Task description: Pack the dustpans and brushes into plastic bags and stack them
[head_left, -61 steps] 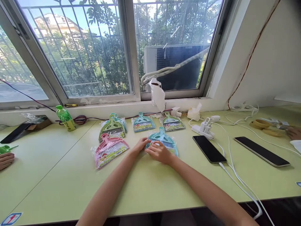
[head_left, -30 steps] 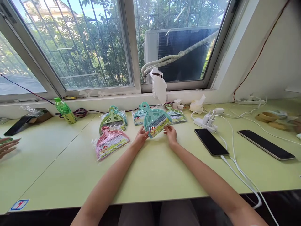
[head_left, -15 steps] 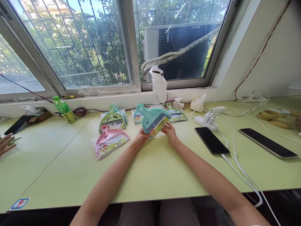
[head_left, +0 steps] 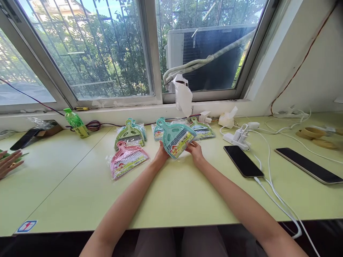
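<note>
A teal dustpan set (head_left: 177,137), its looped handle leaning up to the left, is held tilted above the near middle of the table by both hands, which are apart from each other: the left hand (head_left: 161,155) grips its lower left edge, and the right hand (head_left: 195,152) pinches the lower right corner. Dark bristles run across the pan, above a yellow-green printed label (its lettering too small to read), and clear wrapping shines around it. Nearby lie a pink dustpan set (head_left: 127,160) and a green dustpan set (head_left: 131,135), also wrapped. The table (head_left: 171,200) is pale yellow-green, crossed by a seam on the left. To the right, a black phone (head_left: 243,161) with a white cable sits near a power strip (head_left: 235,140); a green bottle (head_left: 77,124) leans at the back left. Behind, a sliding window (head_left: 107,60) shows bars, foliage and an outdoor air-conditioning unit (head_left: 211,57).
</note>
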A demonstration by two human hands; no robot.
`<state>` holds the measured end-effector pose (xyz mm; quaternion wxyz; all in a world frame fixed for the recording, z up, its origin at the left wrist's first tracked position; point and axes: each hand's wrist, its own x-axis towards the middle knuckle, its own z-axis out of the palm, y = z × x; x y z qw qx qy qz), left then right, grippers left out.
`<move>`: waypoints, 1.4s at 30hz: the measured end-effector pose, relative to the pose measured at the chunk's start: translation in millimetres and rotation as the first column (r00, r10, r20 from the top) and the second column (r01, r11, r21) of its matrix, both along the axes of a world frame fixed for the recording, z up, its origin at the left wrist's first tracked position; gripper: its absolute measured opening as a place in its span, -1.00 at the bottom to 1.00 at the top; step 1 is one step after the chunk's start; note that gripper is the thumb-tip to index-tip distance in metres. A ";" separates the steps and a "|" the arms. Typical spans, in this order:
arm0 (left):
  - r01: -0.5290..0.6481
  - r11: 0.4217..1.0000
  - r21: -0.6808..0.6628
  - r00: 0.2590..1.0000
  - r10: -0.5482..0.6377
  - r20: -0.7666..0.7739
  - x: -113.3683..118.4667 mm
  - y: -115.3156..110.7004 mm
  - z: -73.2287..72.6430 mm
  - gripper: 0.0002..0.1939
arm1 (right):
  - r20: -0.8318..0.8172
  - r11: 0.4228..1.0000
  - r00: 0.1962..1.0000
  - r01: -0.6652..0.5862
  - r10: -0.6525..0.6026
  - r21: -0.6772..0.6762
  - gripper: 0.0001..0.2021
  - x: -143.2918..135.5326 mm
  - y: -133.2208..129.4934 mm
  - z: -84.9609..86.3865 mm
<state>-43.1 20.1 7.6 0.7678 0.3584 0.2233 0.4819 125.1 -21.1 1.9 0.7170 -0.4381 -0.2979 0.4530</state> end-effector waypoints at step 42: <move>-0.713 0.522 0.469 0.477 0.851 -0.222 -42.7 -0.2 25.5 -0.56 | 0.185 0.992 0.977 -0.114 0.102 0.058 -0.58 -8.5 -18.0 21.1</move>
